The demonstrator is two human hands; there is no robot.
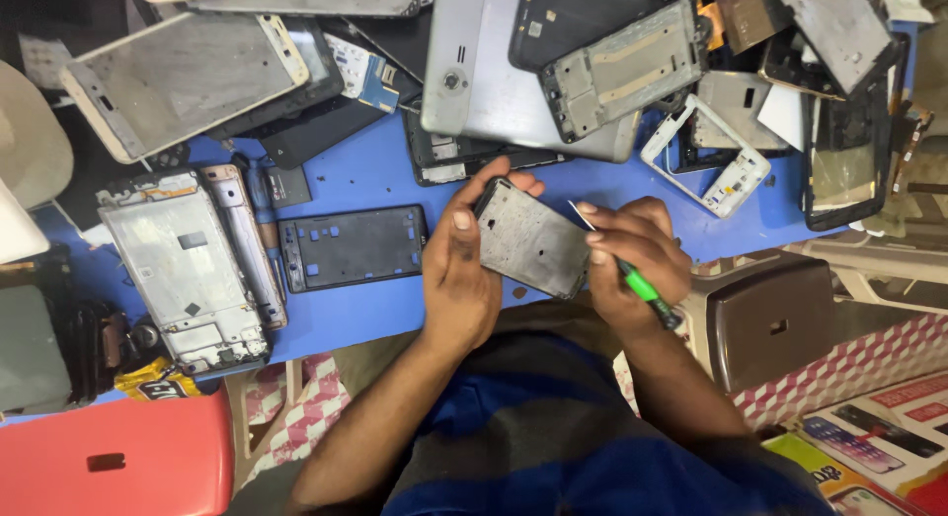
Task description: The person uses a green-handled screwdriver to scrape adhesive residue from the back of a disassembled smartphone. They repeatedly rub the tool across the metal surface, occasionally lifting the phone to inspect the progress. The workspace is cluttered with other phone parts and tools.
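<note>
Gripping a dark phone frame (533, 239) above the near edge of the blue table (365, 185), your left hand (459, 279) closed around the frame's left side. Your right hand (637, 254) clasped a green-handled tool (642, 287), its metal tip at the frame's upper right corner. A black frame (351, 246) lay just left; a tablet back (494, 72) lay beyond.

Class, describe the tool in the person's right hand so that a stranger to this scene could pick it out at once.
Start at the blue table top strewn with phone shells. At its near edge the right hand works beside a grey phone frame held by the left hand. The tool is the thin metal blade with a bright green handle, the only green thing there.
</note>
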